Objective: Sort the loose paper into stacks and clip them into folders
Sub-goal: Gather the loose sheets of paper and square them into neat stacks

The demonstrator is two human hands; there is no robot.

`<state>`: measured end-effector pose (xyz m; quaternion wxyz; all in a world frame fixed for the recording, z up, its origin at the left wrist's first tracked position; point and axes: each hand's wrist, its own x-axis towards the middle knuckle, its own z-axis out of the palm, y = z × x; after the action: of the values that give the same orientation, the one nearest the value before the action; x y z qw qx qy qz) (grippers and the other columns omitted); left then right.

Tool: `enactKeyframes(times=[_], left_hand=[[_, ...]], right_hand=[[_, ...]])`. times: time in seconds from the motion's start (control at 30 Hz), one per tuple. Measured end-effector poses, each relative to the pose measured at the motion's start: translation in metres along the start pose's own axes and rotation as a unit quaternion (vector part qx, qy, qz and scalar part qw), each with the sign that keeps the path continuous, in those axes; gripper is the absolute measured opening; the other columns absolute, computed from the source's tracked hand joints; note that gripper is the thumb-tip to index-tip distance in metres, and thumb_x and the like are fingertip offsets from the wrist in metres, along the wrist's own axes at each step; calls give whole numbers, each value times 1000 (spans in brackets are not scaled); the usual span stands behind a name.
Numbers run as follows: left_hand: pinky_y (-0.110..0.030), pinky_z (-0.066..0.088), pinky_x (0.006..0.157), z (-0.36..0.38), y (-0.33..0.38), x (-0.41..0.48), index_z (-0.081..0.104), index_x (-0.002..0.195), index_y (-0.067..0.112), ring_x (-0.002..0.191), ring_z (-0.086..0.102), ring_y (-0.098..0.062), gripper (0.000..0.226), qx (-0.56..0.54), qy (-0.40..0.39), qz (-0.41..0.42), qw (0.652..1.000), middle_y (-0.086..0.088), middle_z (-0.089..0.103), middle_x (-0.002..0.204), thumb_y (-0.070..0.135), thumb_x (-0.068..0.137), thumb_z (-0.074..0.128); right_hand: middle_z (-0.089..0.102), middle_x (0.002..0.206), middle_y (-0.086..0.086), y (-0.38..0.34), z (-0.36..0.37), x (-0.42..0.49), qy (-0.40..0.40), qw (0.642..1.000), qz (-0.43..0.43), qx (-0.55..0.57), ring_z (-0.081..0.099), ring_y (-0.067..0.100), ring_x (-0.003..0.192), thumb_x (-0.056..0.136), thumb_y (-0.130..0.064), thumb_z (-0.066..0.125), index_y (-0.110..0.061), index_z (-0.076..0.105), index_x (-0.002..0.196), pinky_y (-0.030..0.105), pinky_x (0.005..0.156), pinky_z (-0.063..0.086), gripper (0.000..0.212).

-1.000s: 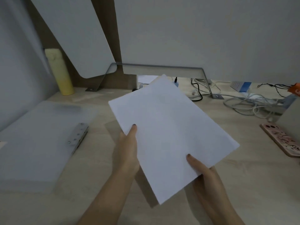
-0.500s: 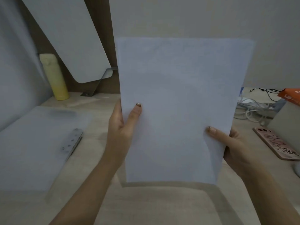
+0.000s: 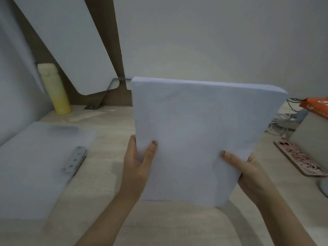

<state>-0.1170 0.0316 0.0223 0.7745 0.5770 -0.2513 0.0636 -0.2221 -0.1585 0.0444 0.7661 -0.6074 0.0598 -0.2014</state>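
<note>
A thick stack of white paper (image 3: 198,132) stands upright in front of me, its bottom edge near the wooden desk (image 3: 110,189). My left hand (image 3: 137,167) grips the stack's left edge, thumb on the front. My right hand (image 3: 246,173) grips the right lower edge, thumb on the front as well. To the left lies an open translucent folder (image 3: 30,167) flat on the desk, with its metal clip bar (image 3: 74,161) along the right side.
A yellow bottle (image 3: 55,89) stands at the back left. A pink phone (image 3: 300,160) lies at the right, beside an orange box (image 3: 317,107) and tangled white cables (image 3: 280,123). White panels lean against the back wall.
The stack turned from a tilted diagonal to upright, then came down lower toward the desk. Both hands stayed on its side edges.
</note>
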Motion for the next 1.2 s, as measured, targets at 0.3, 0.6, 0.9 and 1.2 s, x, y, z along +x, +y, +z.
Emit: enactKeyframes(times=[0.3,0.6,0.9,1.2], left_hand=[[-13,53,70,6,-8,-3,45,102,30,86,64,4,18,35,-34,34,998,28,66,97,29,85,52],[-15,51,66,71,-1,10,51,96,26,79,66,0,7,31,-91,-30,995,17,69,87,19,95,50],[-40,47,93,161,-82,2,46,102,18,98,59,-24,16,193,-140,-325,915,-2,60,104,31,96,39],[-33,45,90,198,-115,-6,37,133,8,105,55,-20,38,252,-207,-384,864,-4,52,126,23,98,35]], right_hand=[[76,83,-7,-5,-12,-1,8,1000,-15,-16,72,9,75,51,-19,77,-29,78,73,19,61,55,24],[76,93,-1,-34,-64,5,101,992,-12,-69,72,16,85,74,-17,60,-13,72,95,22,66,58,24],[67,113,4,-20,-163,22,137,956,179,-189,65,21,97,89,-8,56,-21,60,108,36,85,54,23],[56,83,3,9,-211,46,191,832,236,-464,49,7,63,84,-23,65,-9,58,95,21,51,34,19]])
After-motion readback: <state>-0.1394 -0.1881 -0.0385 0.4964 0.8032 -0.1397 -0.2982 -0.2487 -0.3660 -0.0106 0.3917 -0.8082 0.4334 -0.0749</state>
